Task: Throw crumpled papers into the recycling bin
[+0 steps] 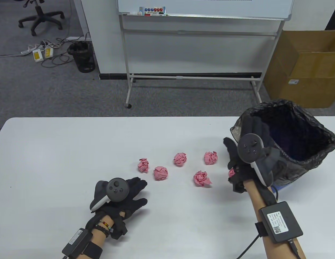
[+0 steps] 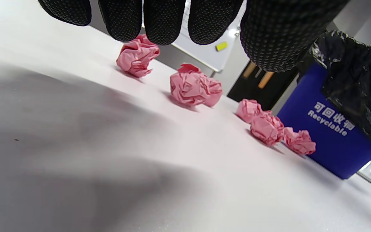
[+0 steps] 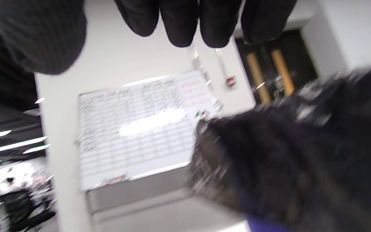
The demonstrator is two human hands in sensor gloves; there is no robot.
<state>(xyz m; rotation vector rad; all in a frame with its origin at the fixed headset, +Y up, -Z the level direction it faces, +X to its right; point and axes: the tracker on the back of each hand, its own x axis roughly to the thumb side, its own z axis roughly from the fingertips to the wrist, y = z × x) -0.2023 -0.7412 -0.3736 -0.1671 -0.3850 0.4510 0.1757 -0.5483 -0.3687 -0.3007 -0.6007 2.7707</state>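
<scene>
Hovering at the bin: the right hand (image 1: 245, 159) was up against the near-left rim of the recycling bin (image 1: 300, 167), fingers loose and spread. The blurred right wrist view showed nothing between them.
Left hand: the left hand (image 1: 121, 194) lay flat on the counter (image 1: 62, 151), fingers straight, gripping nothing.
Papers: five pink crumpled papers sat on the counter in a loose band between the two hands, none touching another. From the left they were the far-left ball (image 1: 143, 165), the left-near ball (image 1: 160, 173), the middle ball (image 1: 180, 158), the near ball (image 1: 201, 178) and the right ball (image 1: 211, 157).
Hidden bit: a pink scrap (image 1: 231, 172) peeked out beneath the right wrist. It was too covered to say whether it lay on the counter or was caught in the palm.
Bin: lined with a black bag, it stood at the counter's right end with its mouth open.
Key relation: every ball lay to the left of the bin. The right ball and the near ball were closest to the right hand, just left of it. The left-near ball sat just ahead of the left hand's fingertips. The balls were roundish, so no axis to line up on.
Call: the right hand looked best placed to drop left for the next pick.
</scene>
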